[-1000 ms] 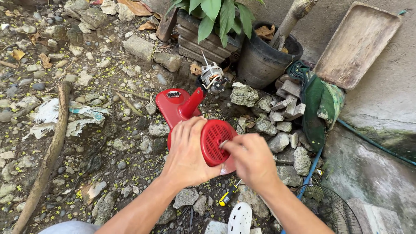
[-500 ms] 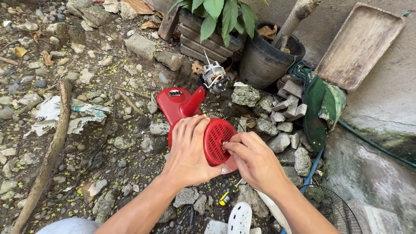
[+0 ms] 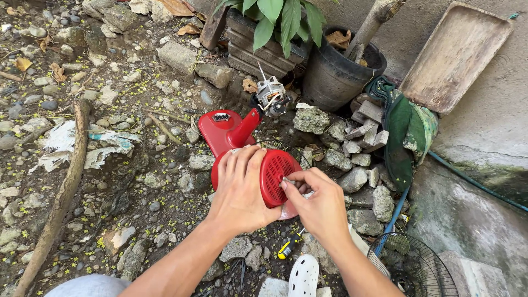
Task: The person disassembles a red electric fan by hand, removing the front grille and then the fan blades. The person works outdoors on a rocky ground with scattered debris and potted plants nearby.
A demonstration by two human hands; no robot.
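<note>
1. Head view: the left hand [image 3: 240, 190] lies spread over the round red fan housing [image 3: 273, 177], fingers curled on its top edge, gripping it.
2. The right hand [image 3: 319, 202] is pinched closed at the housing's slotted face; what its fingertips hold is too small to tell.
3. Beyond the left hand, the red base [image 3: 223, 131] carries a small dark rectangular label.
4. Past that lies a bare motor [image 3: 270, 94].
5. Below the right wrist rests a yellow-handled screwdriver [image 3: 287, 248]; torn white wrapping [image 3: 66, 143] lies far left.
</note>
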